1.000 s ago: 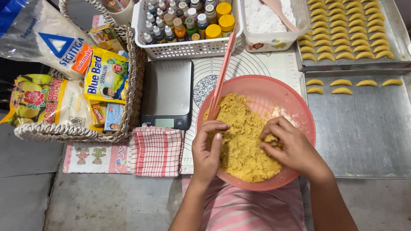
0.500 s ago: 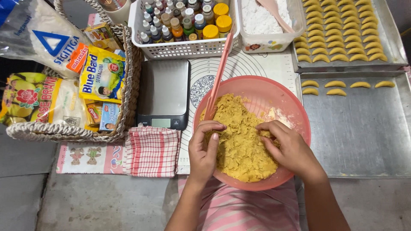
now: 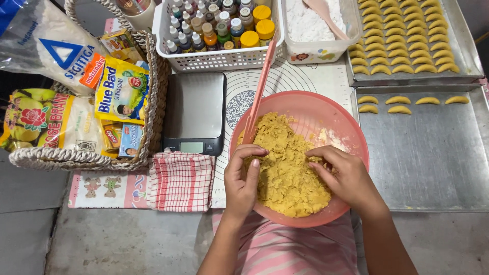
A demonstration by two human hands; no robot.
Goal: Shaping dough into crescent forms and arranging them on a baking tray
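A pink bowl [image 3: 326, 109] sits in front of me, filled with crumbly yellow dough [image 3: 285, 168]. My left hand [image 3: 243, 178] rests at the bowl's near left rim with fingers curled, fingertips touching the dough. My right hand [image 3: 342, 173] lies on the right side of the dough, fingers pinching into it. A pink spatula [image 3: 260, 91] leans in the bowl, its handle pointing up and away over the far rim.
A digital scale [image 3: 196, 112] and a red checked cloth [image 3: 181, 181] lie to the left. A wicker basket [image 3: 153, 102] holds packets. Behind are a white basket of small bottles [image 3: 219, 30], a flour tub [image 3: 318, 25], and metal trays [image 3: 433, 153] with crescent-shaped dough pieces.
Both hands have shifted slightly on the dough, the left moving towards the spatula's blade and the right drawing closer to the centre. The bowl stays in place.
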